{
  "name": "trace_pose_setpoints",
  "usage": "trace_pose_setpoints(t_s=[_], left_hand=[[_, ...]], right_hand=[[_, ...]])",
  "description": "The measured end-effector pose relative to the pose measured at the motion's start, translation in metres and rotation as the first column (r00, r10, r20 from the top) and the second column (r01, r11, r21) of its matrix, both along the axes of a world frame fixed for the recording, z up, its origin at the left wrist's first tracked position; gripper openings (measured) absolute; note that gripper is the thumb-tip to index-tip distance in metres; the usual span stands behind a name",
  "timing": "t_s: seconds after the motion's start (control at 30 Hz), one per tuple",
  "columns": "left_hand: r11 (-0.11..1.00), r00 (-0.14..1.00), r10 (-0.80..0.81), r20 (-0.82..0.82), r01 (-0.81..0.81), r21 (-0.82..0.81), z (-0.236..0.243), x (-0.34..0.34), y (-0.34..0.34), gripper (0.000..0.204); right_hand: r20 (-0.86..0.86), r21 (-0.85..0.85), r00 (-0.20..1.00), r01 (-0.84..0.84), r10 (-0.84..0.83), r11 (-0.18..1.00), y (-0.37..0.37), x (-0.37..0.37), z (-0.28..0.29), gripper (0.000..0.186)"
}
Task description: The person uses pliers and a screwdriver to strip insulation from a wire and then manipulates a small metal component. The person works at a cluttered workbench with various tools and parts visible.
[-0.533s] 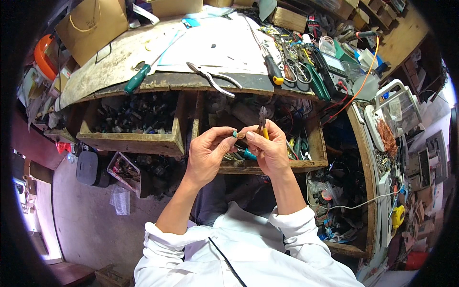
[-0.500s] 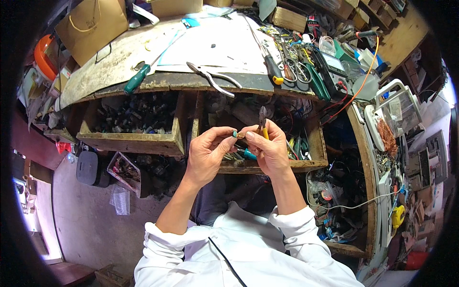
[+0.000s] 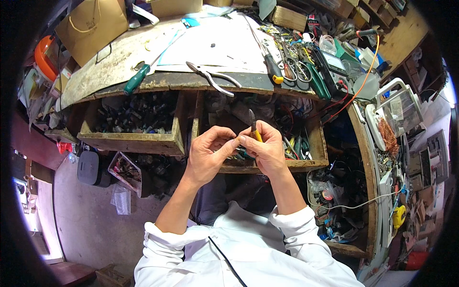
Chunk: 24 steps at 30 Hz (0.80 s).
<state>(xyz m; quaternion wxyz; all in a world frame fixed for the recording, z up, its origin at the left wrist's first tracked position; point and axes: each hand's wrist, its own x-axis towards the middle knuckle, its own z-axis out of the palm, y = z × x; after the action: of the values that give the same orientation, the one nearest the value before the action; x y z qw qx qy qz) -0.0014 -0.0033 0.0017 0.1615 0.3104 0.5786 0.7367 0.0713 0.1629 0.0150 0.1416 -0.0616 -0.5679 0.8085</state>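
Note:
My left hand (image 3: 209, 157), above the open right drawer, has thumb and index finger pinched on a tiny brownish part (image 3: 237, 140), mostly hidden by the fingertips. My right hand (image 3: 268, 156) holds yellow-handled cutters (image 3: 254, 125) with the jaws pointing up, while its thumb and fingertip meet the left fingertips at the small part. Behind the hands is the drawer (image 3: 305, 163) of tools and wires. On the bench edge above lie pliers with pale handles (image 3: 214, 80), a green-handled screwdriver (image 3: 136, 80) and a yellow-black screwdriver (image 3: 273, 70).
A left drawer (image 3: 129, 141) holds dark small parts. White paper (image 3: 210, 38) covers the bench, with tool clutter (image 3: 296, 57) at right and a paper bag (image 3: 88, 31) at back left. An open compartment (image 3: 334, 215) at right holds bags; a bin (image 3: 125, 172) sits below left.
My fingertips have drawn together over the small part, covering its green face. The cutters in my right hand have shifted left and tilted, and the right hand has turned slightly.

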Motion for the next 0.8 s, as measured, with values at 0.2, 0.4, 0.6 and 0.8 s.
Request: trace_pose_setpoints(t_s=[0.2,0.4,0.6,0.8], left_hand=[[1.000,0.998,-0.026,0.053,0.026,-0.003,0.002,-0.001,-0.001,0.014],[0.990,0.980,-0.141,0.141,0.139,0.021,0.007,-0.007,-0.001,0.017],[0.971,0.948,-0.238,0.210,0.239,0.022,0.007,-0.012,-0.002,0.021],[0.963,0.935,-0.265,0.237,0.269,0.016,0.008,-0.014,-0.001,0.022]], right_hand=[[0.012,-0.067,1.000,0.020,-0.020,0.998,0.003,-0.001,-0.001,0.020],[-0.102,0.041,0.994,0.033,-0.029,0.999,-0.003,-0.001,0.005,0.025],[-0.145,0.074,0.985,0.107,-0.095,0.991,-0.002,-0.002,-0.004,0.023],[-0.116,0.022,0.990,0.078,-0.075,0.997,0.002,-0.003,-0.005,0.021]])
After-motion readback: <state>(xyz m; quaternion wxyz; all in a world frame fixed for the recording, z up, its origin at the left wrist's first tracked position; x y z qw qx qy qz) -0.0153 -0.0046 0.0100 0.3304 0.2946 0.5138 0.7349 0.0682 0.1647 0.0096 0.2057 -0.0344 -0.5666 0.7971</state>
